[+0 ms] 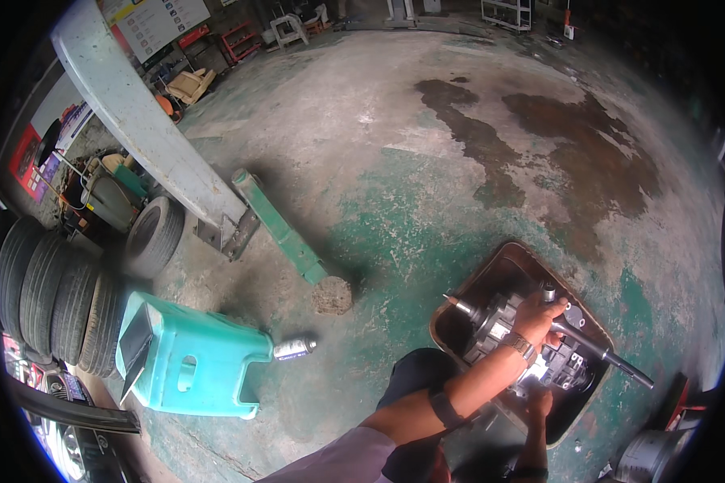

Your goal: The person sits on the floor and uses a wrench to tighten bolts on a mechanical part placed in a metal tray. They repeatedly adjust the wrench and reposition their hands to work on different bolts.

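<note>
You are in a workshop, by its look one for vehicle repair. Take the grey post (137,109) as your landmark: a green metal arm (278,225) lies by its foot, a loose tyre (155,235) stands just left of it, and a row of tyres (48,282) fills the space further left. Posters (165,24) and a red rack (240,42) sit beyond it. Right of the post, your worn, green-painted floor (395,209) carries brown stains (588,153), and a tray (524,262) holds a metal mechanical unit (487,326).
</note>
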### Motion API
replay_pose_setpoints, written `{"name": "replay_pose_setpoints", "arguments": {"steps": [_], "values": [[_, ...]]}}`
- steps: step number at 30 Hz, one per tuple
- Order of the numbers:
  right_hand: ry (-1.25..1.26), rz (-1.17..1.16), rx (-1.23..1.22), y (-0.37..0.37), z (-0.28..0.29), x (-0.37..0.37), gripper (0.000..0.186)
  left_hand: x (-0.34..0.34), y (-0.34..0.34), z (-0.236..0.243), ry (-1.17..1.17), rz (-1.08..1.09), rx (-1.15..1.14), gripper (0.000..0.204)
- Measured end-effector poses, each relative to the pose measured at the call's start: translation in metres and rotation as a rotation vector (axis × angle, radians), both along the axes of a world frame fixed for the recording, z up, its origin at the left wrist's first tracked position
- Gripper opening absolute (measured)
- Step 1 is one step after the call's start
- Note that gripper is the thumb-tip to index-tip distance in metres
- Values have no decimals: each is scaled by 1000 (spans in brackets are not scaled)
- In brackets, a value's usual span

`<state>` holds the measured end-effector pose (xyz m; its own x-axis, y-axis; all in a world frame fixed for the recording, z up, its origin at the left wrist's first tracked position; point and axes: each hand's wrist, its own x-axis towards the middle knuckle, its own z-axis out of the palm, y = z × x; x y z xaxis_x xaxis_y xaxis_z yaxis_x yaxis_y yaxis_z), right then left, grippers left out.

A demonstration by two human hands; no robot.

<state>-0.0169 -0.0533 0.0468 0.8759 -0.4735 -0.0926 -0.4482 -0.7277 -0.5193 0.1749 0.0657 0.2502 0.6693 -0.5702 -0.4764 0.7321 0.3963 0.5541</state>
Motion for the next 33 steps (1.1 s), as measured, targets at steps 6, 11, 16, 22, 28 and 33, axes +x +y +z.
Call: {"name": "replay_pose_setpoints", "arguments": {"steps": [6, 11, 16, 22, 28, 33], "values": [[-72, 134, -126, 4, 7, 2, 21, -3, -1, 2, -8, -17, 26, 22], [74, 102, -207, 11, 26, 0, 16, -5, -4, 0, -44, -31, 67, 23], [-202, -51, -119, 23, 44, -9, 13, -11, -11, -10, -97, -54, 143, 23], [-453, -440, 658, 2, 82, -33, 22, -28, -18, -27, -207, -144, 215, 19], [-622, -475, 531, -8, 128, -69, 13, -52, -29, -50, -266, -235, 370, 24], [-660, -368, 23, -20, 168, -93, 13, -87, -58, -73, -167, -283, 349, 24]]}}
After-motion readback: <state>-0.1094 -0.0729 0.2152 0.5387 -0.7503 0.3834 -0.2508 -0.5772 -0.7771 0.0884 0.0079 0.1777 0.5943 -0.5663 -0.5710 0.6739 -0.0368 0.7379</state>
